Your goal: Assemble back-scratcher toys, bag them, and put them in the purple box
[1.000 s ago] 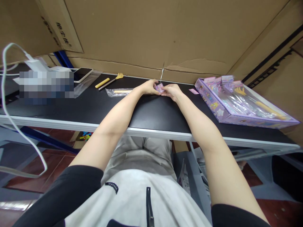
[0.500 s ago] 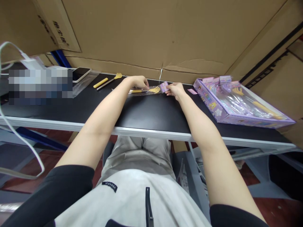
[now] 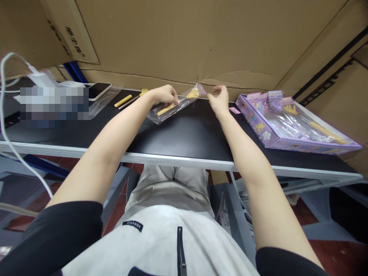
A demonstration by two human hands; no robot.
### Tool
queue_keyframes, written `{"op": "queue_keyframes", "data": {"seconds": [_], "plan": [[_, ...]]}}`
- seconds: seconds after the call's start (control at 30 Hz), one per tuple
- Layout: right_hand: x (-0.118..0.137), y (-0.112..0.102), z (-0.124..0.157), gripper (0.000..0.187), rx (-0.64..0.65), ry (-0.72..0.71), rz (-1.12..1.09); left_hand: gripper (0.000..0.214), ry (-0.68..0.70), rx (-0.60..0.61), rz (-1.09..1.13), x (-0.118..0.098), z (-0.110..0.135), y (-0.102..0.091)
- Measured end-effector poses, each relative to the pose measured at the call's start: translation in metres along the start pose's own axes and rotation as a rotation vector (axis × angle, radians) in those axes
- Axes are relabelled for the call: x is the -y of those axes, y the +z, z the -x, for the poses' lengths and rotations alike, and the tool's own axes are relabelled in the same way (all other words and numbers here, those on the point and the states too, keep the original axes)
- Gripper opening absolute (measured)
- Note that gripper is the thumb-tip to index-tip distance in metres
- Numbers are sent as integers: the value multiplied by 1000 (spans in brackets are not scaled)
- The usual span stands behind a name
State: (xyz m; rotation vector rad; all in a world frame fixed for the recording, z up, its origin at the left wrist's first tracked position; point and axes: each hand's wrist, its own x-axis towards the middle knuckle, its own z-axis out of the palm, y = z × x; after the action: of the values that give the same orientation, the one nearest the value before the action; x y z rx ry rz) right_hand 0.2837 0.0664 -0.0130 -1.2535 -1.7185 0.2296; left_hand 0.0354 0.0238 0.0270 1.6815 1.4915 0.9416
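Note:
A yellow back scratcher (image 3: 166, 109) with a claw-shaped head lies inside a clear plastic bag (image 3: 157, 117) with a purple card (image 3: 202, 89) at its upper right end. The bag slants above the black table. My left hand (image 3: 167, 96) pinches it near the middle, over the scratcher's shaft. Just right of the card is my right hand (image 3: 220, 101), its fingers apart and holding nothing; whether its thumb brushes the card I cannot tell. Left of my left hand, a loose yellow handle (image 3: 123, 101) and another back scratcher (image 3: 129, 102), partly behind my forearm, rest on the table.
A purple display box (image 3: 273, 140) with several bagged scratchers stands at the right. Beside it lies a small pink card (image 3: 234, 110). At the left are a phone (image 3: 99, 91), clear bags (image 3: 105, 102) and a white cable (image 3: 21, 161). Cardboard (image 3: 172, 42) walls the table's back.
The bag has tilted, its card end rising and its other end swinging toward me. My right hand has let go of the card and opened, while my left hand still grips the bag.

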Motion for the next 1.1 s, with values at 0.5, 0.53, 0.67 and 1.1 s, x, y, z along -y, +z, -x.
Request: {"op": "queue_keyframes", "data": {"seconds": [0.5,0.53,0.67,1.1], "plan": [[61,32,44,43,222,-319,165,23,-32,-351,686,-6,4,19],[64,30,45,40,228,-296,145,22,-29,-344,688,-5,6,19],[78,19,48,25,275,-172,52,18,-20,-308,633,0,12,20],[145,-120,39,37,146,57,481,17,-36,-155,404,0,35,21]]}}
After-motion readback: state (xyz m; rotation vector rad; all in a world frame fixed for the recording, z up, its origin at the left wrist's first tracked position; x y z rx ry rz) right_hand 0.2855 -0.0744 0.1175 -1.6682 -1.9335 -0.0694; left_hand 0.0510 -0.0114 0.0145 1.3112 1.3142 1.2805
